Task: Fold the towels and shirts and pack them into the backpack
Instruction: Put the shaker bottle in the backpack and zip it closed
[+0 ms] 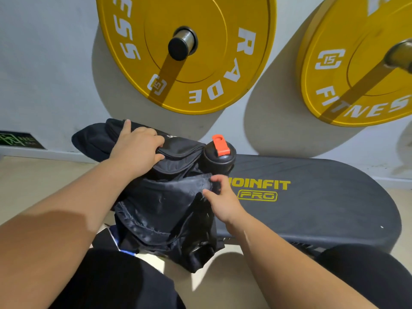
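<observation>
A black backpack (165,210) lies on the left end of a black gym bench (312,197), its lower part hanging over the front edge. My left hand (137,148) grips the folded top flap of the backpack near the wall. My right hand (219,197) pinches a small black piece at the backpack's right edge, perhaps a zipper pull. A black bottle with an orange lid (219,153) sits upright in the backpack's side pocket. No towels or shirts show outside the bag.
Two yellow weight plates (187,52) (356,70) hang on pegs on the white wall behind the bench. The bench's right half, marked JOINFIT PRO, is bare. My knees in black shorts (116,284) sit below the bench. A dark sign (17,140) sits low on the left wall.
</observation>
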